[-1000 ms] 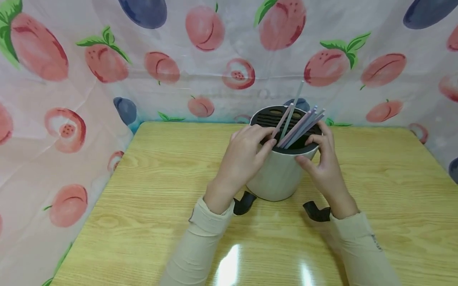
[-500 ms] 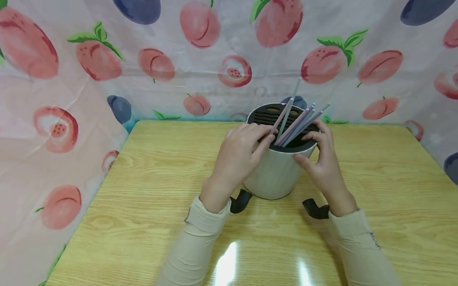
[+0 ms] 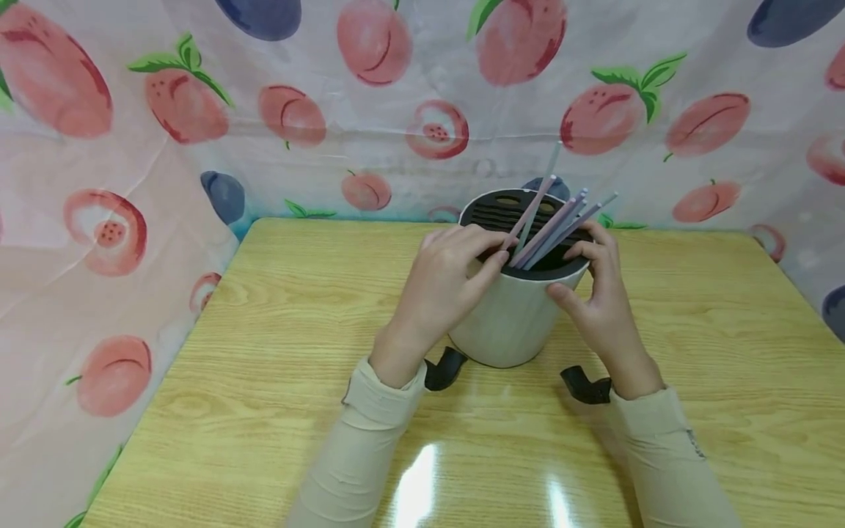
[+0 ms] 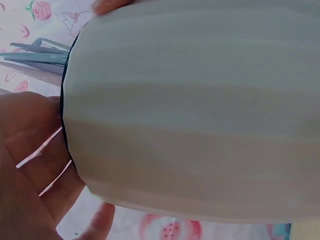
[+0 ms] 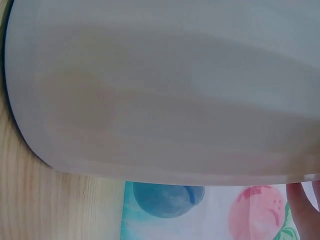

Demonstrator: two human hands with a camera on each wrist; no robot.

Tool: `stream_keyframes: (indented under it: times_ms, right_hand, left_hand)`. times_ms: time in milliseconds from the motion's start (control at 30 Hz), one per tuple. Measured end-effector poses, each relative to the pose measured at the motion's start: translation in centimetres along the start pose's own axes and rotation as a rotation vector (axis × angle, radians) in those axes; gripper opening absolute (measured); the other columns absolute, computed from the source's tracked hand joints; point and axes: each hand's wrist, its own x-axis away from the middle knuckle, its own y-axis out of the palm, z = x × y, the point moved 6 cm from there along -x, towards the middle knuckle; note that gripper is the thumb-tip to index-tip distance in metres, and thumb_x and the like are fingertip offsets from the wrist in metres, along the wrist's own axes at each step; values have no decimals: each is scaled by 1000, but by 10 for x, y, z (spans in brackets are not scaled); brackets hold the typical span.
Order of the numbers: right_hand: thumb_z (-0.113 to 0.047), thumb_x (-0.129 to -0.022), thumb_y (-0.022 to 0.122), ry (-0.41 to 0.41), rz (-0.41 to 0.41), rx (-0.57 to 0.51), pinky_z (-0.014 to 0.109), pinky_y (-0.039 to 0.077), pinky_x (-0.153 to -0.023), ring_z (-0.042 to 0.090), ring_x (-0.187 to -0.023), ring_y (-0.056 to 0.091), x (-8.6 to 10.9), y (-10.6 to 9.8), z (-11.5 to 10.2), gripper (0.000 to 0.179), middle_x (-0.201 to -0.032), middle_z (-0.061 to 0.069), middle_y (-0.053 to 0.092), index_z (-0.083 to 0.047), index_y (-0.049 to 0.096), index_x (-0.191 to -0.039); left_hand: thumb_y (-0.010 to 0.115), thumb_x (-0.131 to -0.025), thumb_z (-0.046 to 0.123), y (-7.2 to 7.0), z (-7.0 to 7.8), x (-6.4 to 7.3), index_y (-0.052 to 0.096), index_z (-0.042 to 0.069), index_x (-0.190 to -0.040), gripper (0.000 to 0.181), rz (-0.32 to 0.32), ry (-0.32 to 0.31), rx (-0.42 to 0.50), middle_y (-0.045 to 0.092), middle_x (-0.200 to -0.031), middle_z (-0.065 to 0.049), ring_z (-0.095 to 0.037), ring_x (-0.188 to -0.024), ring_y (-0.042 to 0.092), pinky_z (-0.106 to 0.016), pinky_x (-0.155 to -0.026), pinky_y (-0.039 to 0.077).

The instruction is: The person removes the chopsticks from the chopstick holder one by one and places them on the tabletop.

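Observation:
A white round holder (image 3: 505,323) with a black slotted top (image 3: 491,216) stands on the table, several thin pastel straws leaning out of its open front part. My left hand (image 3: 442,279) is over the left rim, thumb and forefinger pinching a pink straw (image 3: 533,209). On the right side, my right hand (image 3: 599,301) grips the rim, its thumb against the outer wall and bent fingers at the top edge. Lavender straws (image 3: 553,231) fan out to the right between the hands. The holder's wall (image 4: 190,110) fills most of the left wrist view, with the straws' lower ends hidden inside.
The wood-grain table (image 3: 277,352) reaches back to a peach-print cloth (image 3: 370,154) hanging close behind the holder. A black curved piece (image 3: 445,369) is at the left wrist, and a similar black piece (image 3: 584,385) at the right.
The pink straw's tip has shifted slightly up and right. One lavender straw has spread farther right from the bunch. Both hands stay about the holder's rim.

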Motion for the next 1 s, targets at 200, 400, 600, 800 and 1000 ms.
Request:
stream_keyframes:
  times_ms: [200,400,600,800,1000]
  right_hand:
    - [-43,-82,60,4,4,-6,28,23,-98,21,-125,22,1,1,-1,62,-137,19,22,12,38,-102]
    - [-45,-81,60,-4,5,-20,26,24,-98,22,-125,22,2,2,0,64,-138,13,23,12,38,-101]
    - [-46,-81,59,-14,-2,-23,27,24,-98,22,-125,22,2,4,0,66,-139,12,22,12,37,-101]
    - [-45,-82,59,-12,8,-23,27,24,-98,20,-122,25,-1,3,-1,65,-136,14,24,13,37,-101]
    - [-44,-82,59,-4,5,-29,28,23,-98,21,-122,24,-1,3,-1,64,-137,9,23,13,36,-101]
  left_hand:
    - [57,-88,17,-1,1,0,66,13,-104,19,18,26,59,63,-94,6,-5,-83,53,-25,-91,33]
    - [57,-88,16,-3,6,1,64,9,-107,22,36,74,130,62,-94,3,-2,-78,51,-17,-80,39]
    - [56,-88,9,-12,9,1,62,4,-107,21,104,76,323,60,-97,-2,-4,-81,54,-14,-71,44]
    - [55,-86,2,-31,13,1,58,1,-108,22,178,-17,545,61,-95,-8,-10,-88,57,-25,-75,49]
    - [57,-82,-8,-56,22,3,51,-9,-99,18,302,-11,682,60,-91,-20,-23,-86,59,-35,-74,49]
